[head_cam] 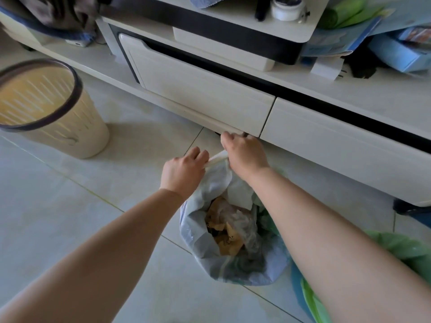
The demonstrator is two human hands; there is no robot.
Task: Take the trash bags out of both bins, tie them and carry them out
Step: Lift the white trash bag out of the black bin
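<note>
A translucent whitish trash bag [203, 241] stands on the tiled floor below my arms, its mouth open on brown paper and crumpled plastic. My left hand [184, 171] grips the twisted far rim of the bag from the left. Just right of it, my right hand [245, 152] is closed on the same stretched strip of rim. A cream slatted bin [77, 136] with a dark rim stands at the left with no bag in it. A green bag [405, 250] lies by my right arm, partly hidden.
A low white cabinet with two drawer fronts [200, 92] runs across just beyond my hands. Its top holds a jar [288, 8], blue packs [401, 54] and a green roll [342, 12]. Open tiled floor lies to the left and front.
</note>
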